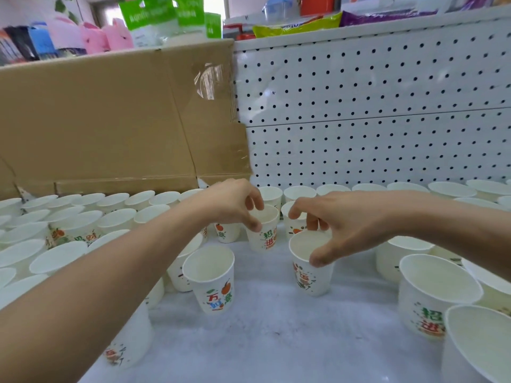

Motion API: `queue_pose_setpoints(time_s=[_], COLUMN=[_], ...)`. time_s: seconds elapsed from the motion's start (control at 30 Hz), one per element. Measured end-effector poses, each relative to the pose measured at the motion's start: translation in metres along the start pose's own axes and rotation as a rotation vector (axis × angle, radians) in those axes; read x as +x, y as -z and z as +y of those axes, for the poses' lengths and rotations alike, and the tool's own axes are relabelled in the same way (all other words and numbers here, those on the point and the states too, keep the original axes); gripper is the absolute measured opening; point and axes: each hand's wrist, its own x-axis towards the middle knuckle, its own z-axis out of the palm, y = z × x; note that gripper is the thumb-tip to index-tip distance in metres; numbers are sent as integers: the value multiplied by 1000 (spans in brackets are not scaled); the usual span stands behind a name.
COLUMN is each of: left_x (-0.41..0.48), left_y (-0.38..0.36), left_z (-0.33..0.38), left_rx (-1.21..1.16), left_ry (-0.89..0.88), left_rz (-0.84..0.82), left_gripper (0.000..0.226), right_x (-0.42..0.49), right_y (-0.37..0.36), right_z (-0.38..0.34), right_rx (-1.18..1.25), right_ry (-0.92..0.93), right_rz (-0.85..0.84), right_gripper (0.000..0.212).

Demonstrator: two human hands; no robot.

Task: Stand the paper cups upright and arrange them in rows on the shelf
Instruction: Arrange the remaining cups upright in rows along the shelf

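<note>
Many white paper cups with green and orange print stand upright on the white shelf. My left hand pinches the rim of one upright cup near the shelf's middle. My right hand grips the rim of another upright cup just in front and to the right, thumb on its near edge. A loose cup stands alone in front of my left forearm. Dense rows of cups fill the left side, and a back row lines the pegboard.
A white pegboard forms the back wall. A brown cardboard sheet leans at the back left. Larger-looking cups crowd the near right corner. An upper shelf holds packaged goods and pink plush toys.
</note>
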Motion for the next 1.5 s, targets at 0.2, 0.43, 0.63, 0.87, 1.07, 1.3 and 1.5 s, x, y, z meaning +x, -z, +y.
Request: queue_pose_setpoints(time_s=[0.2, 0.43, 0.63, 0.87, 1.07, 1.3, 1.5], left_x=[11, 9, 12, 9, 7, 4, 4], left_y=[-6, -6, -9, -5, -6, -7, -8], left_z=[-3, 2, 9, 6, 4, 6, 3], left_rx=[93, 54, 232, 342, 404, 432, 379], left_ry=[-36, -86, -56, -62, -99, -138, -164], left_rz=[60, 31, 100, 115, 166, 199, 201], left_gripper=[14, 24, 13, 7, 5, 3, 18], right_x=[-6, -8, -7, 3, 4, 4, 22], right_y=[-2, -2, -3, -4, -2, -2, 8], right_z=[13, 14, 13, 13, 14, 13, 30], right_rx=[16, 7, -26, -15, -12, 6, 17], right_ry=[-40, -39, -51, -57, -72, -70, -34], right_rz=[-1, 2, 6, 47, 46, 37, 288], right_gripper=[72, 73, 75, 72, 70, 64, 15])
